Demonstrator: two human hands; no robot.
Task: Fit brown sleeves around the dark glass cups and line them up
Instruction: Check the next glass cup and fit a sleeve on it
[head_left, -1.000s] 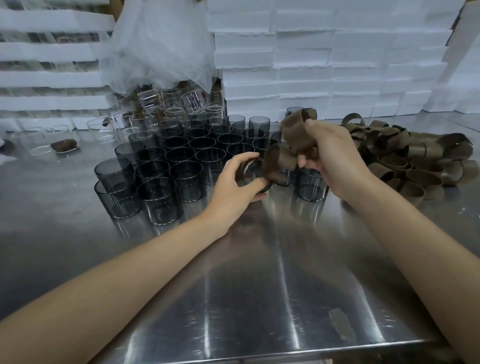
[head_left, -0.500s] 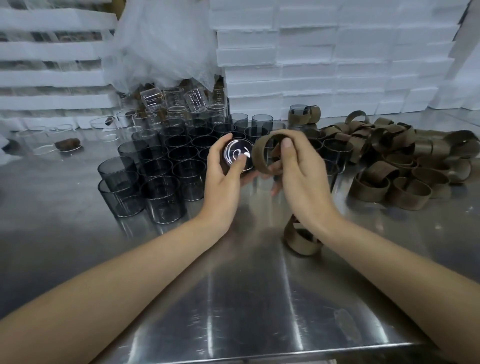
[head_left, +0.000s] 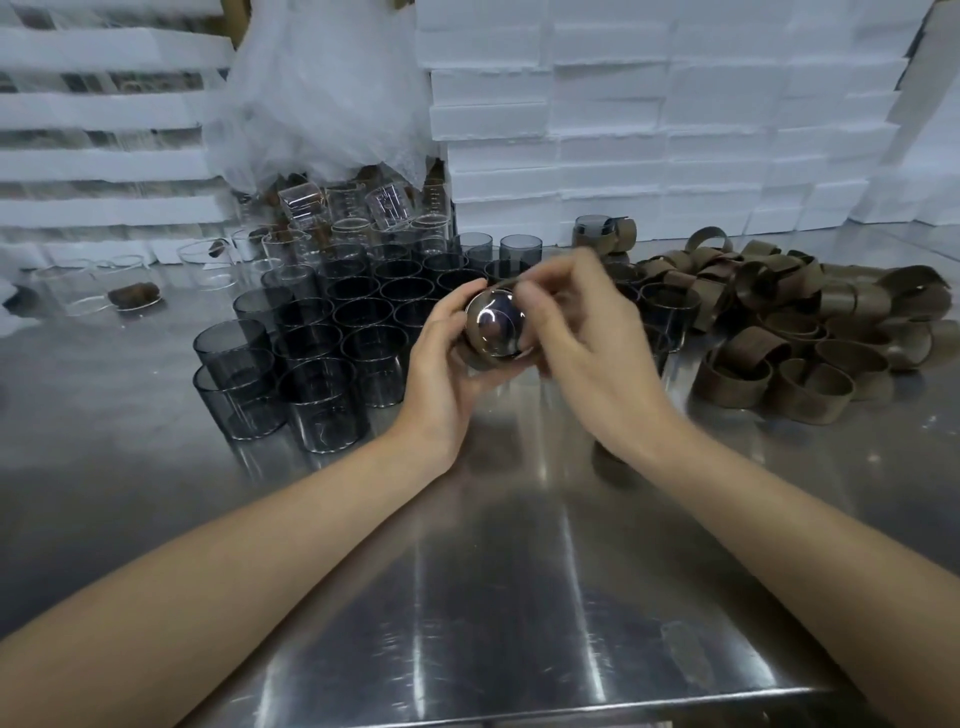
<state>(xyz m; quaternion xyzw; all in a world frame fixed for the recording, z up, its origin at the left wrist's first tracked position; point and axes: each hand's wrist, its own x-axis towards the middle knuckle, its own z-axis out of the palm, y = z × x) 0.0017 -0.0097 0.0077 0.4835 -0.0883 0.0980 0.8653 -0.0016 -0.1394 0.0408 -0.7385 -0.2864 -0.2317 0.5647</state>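
My left hand (head_left: 441, 374) grips a dark glass cup (head_left: 493, 325) lifted above the table, its shiny base turned toward me. My right hand (head_left: 587, 343), blurred, holds a brown sleeve (head_left: 506, 285) at the cup's rim and curls round the cup's right side. Several dark glass cups (head_left: 322, 332) stand in rows at the left. A heap of brown sleeves (head_left: 779, 322) lies at the right. One loose brown sleeve (head_left: 615, 460) lies on the table under my right wrist, mostly hidden.
The steel table (head_left: 467, 597) has its front edge near me. White foam blocks (head_left: 675, 130) are stacked along the back. Clear glasses (head_left: 343, 228) and crumpled plastic wrap (head_left: 322, 93) sit behind the dark cups. A sleeved cup (head_left: 602, 234) stands at the back.
My left hand lifted a cup from the group and tipped its base toward me. My right hand dropped one sleeve on the table and brought the other onto the cup.
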